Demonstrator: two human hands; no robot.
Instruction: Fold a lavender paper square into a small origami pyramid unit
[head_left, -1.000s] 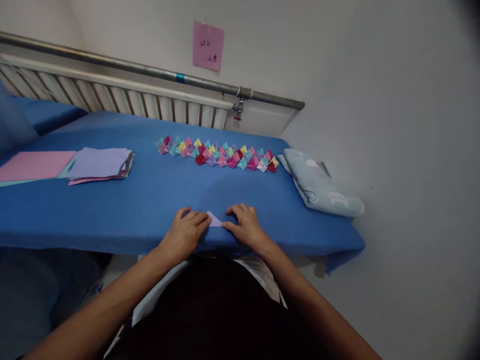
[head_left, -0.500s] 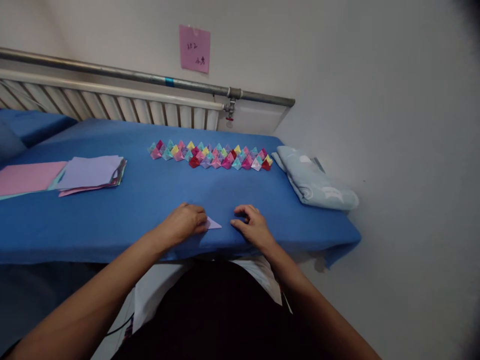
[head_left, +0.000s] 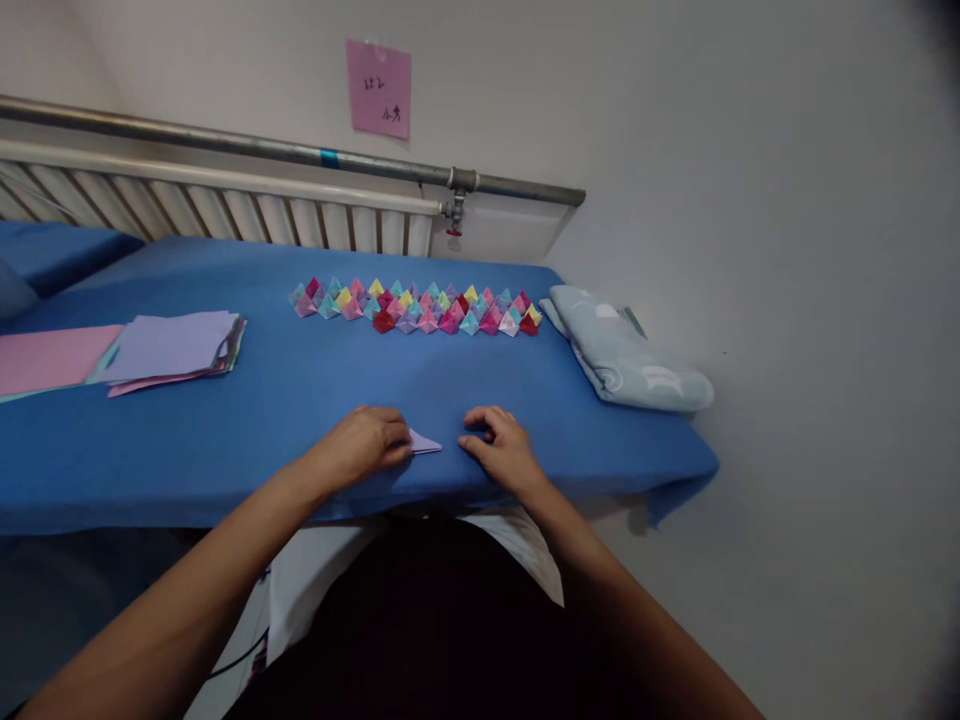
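My left hand (head_left: 373, 440) is closed on a small piece of folded lilac paper (head_left: 426, 443) near the front edge of the table. Only the paper's pointed right end shows; the rest is under my fingers. A short gap to the right, my right hand (head_left: 499, 446) holds nothing, its thumb and fingers apart and curved toward the paper. Beyond both hands, several small folded-paper shapes (head_left: 427, 316) in pink, teal, yellow, red and purple stand in rows.
Stacked coloured paper sheets (head_left: 176, 345) lie at the left beside pink sheets (head_left: 60, 358). A folded light-blue cloth (head_left: 630, 355) rests at the right end of the blue-covered table (head_left: 322, 385). Behind it are a radiator (head_left: 247, 215), a metal pipe (head_left: 517, 188) and a wall note (head_left: 379, 90).
The paper's tip shows its folded layers slightly more, tilted a little. Both hands stay nearly in place; the whole view has shifted slightly.
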